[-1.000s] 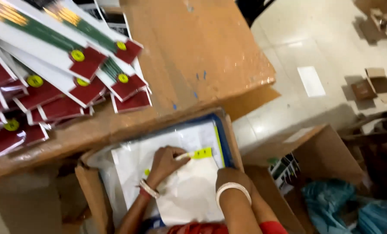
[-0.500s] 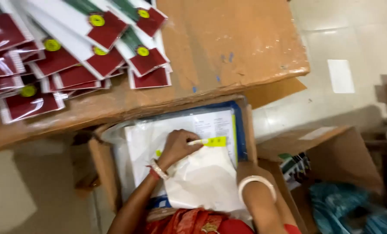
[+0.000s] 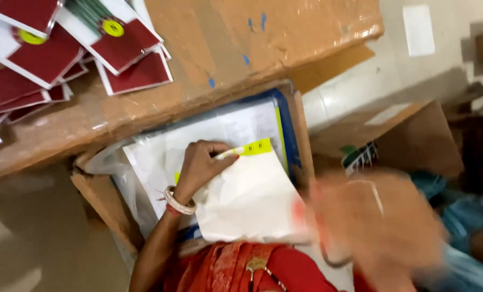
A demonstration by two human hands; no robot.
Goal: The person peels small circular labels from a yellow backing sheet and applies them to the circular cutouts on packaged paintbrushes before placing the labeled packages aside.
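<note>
Head view. While the left hand (image 3: pixel 201 165) reaches down into an open cardboard box (image 3: pixel 98 197) just below the near edge of the worktop (image 3: pixel 301 32), its fingers (image 3: pixel 220 154) are curled around the far edge of a white paper-like sheet (image 3: pixel 247 200), pinching it where a yellow tag (image 3: pixel 256 147) sticks out; the grip at the edge suits lifting one sheet off the stack of clear-wrapped packets (image 3: pixel 225 127) beneath. That sheet lies tilted in the box, its near end toward the red clothing (image 3: pixel 263 270). The right hand (image 3: pixel 376 221) is a motion-blurred shape to the right of the box, near the viewer; whether its fingers are clenched or released cannot be told, and nothing can be made out in it. On the worktop's far left, red-and-white folded cards (image 3: pixel 57 54) with round yellow stickers lie fanned in overlapping rows, kept apart from the box. A second open carton (image 3: pixel 409 135) stands on the floor to the right.
</note>
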